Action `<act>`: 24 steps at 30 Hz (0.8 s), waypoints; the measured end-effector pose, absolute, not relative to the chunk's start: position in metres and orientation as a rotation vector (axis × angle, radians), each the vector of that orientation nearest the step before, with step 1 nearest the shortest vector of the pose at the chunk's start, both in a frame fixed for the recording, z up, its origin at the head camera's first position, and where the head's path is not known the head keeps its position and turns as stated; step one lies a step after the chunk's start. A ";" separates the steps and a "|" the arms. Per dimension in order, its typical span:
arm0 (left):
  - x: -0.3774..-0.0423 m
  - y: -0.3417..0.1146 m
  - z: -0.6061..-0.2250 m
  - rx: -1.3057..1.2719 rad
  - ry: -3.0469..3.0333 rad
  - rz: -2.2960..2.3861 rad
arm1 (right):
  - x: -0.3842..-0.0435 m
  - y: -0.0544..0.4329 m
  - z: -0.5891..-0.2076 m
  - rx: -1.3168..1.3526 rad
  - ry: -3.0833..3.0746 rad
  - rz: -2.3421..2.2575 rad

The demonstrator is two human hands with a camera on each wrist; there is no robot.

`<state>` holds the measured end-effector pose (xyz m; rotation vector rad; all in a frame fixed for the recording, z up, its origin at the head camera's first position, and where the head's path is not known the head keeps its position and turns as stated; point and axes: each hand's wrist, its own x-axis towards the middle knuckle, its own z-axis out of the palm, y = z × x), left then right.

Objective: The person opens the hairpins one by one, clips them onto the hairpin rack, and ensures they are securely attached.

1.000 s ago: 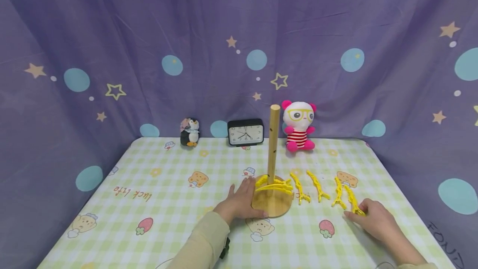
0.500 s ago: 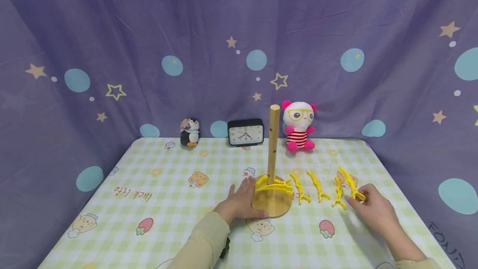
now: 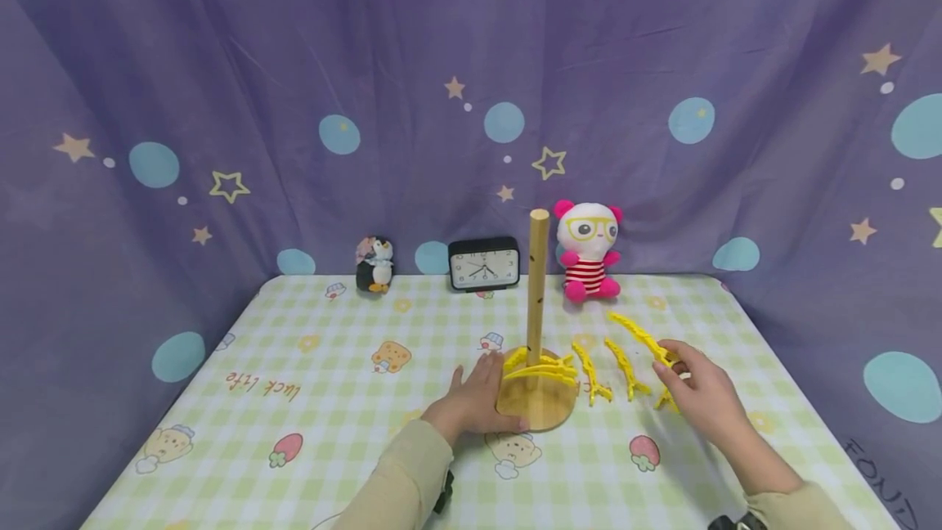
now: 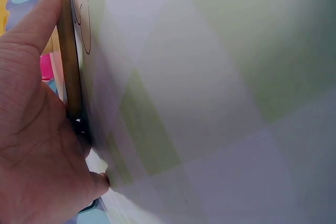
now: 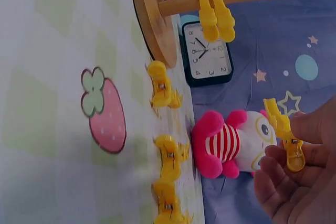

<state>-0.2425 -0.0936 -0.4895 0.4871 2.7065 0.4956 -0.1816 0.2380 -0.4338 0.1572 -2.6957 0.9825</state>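
Note:
A wooden stand (image 3: 538,285) rises upright from a round base, on which my left hand (image 3: 482,395) rests, its thumb and fingers gripping around the left edge. Two yellow hair clips (image 3: 540,369) are fastened low across the post; the right wrist view shows the pair of them (image 5: 215,17) side by side. Raised off the table, another yellow hair clip (image 3: 634,331) is pinched by its handle end between the thumb and fingers of my right hand (image 3: 699,391). Three more clips lie on the cloth right of the base: one (image 3: 591,372), a second (image 3: 627,368), and a third (image 3: 667,401) partly hidden by that hand.
Along the back edge stand a penguin toy (image 3: 375,264), a black alarm clock (image 3: 484,264) and a pink-and-white panda plush (image 3: 589,252). A checked cloth (image 3: 346,448) covers the table, and a purple curtain (image 3: 412,47) hangs behind it.
My right hand has lifted the rightmost clip from the table and carried it leftward above the other clips. My left hand stays at the base.

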 end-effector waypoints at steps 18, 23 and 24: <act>-0.232 -0.093 -0.469 0.503 2.683 0.449 | -0.202 0.203 -0.438 0.497 -2.547 0.924; -0.230 -0.093 -0.466 0.503 2.681 0.484 | -0.208 0.189 -0.442 0.546 -2.542 0.908; -0.230 -0.093 -0.465 0.503 2.682 0.492 | -0.209 0.186 -0.443 0.555 -2.544 0.906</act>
